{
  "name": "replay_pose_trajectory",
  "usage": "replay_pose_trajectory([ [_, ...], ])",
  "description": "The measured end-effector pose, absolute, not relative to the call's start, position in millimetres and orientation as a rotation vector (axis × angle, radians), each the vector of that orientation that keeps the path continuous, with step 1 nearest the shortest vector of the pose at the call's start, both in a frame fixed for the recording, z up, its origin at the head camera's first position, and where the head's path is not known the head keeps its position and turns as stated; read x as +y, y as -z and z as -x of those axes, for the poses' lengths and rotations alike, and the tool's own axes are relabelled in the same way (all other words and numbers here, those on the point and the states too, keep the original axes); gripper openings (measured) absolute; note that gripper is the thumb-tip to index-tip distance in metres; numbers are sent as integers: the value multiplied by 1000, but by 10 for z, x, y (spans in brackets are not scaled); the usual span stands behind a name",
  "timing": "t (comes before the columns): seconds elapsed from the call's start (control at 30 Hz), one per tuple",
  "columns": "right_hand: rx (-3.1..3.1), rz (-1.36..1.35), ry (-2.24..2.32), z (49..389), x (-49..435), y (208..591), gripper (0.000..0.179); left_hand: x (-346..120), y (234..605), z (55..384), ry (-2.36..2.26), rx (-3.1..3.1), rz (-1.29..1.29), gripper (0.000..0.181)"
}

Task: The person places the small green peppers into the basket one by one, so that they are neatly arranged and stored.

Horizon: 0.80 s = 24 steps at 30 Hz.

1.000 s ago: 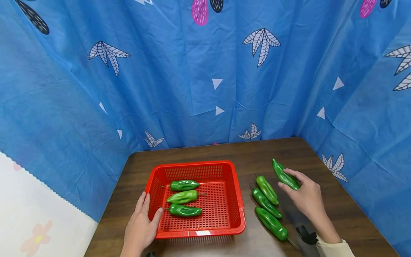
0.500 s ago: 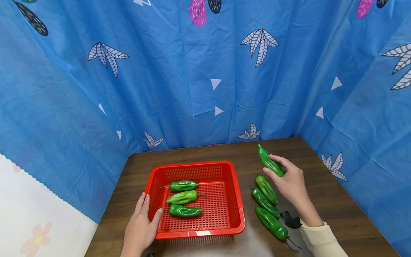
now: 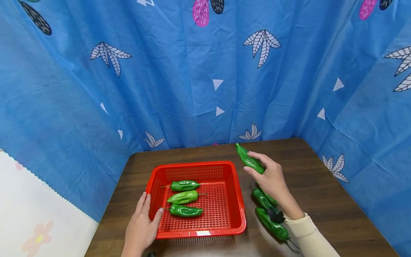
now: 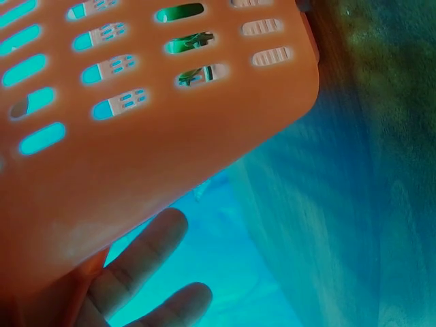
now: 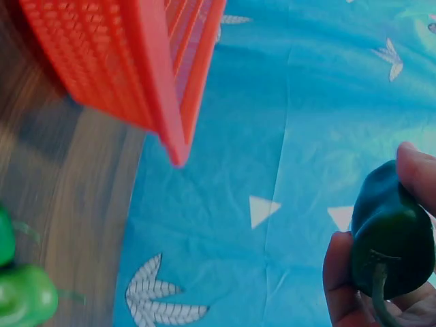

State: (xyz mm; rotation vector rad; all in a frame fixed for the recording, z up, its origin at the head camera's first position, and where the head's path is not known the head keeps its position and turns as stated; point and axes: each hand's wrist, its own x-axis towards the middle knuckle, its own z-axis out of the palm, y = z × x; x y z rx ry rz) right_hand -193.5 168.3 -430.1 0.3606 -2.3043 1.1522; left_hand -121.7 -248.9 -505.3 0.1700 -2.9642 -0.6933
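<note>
Moved since the earlier frame: right hand point(image 3: 269, 175) and held pepper point(image 3: 248, 159), brought leftward from well right of the basket point(image 3: 176, 235) to near its back right corner. Unmoved: left hand point(image 3: 139, 221) at the basket's left side; three peppers point(image 3: 183, 196) lying side by side inside the basket.

Risks, by judgement: slipping of the held pepper, through glossy skin and a hold at the thick end only; knocking of the basket's right rim, through too low a crossing; sliding of the basket, through such a knock plus slack steadying at the left; nudging of the three loose peppers point(image 3: 272, 225), on the table point(image 3: 337, 200) right of the basket, through a low-hanging wrist and its black attachment point(image 3: 275, 215).

Pose, right: apparently raised clear of the table, forearm slanting in from right of the basket; thumb and fingers curled round the held pepper, stem toward the wrist, tip pointing away, past the basket's back edge. Pose, left: at the basket's front left corner, fingers point(image 4: 143, 259) spread and nearly straight, thumb over the rim; firmness of contact, cannot tell.
</note>
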Motion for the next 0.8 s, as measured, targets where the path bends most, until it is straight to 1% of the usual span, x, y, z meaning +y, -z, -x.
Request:
replay_pose_trajectory([
  [0.3, -2353, -464, -1339, 2012, 1273, 4344, 49, -2507, 5044, 1190, 682, -2971, -185, 89],
  [0.8, -2418, -629, -1517, 2279, 696, 4387, 47, -2498, 5064, 1216, 679, -2953, -173, 83],
])
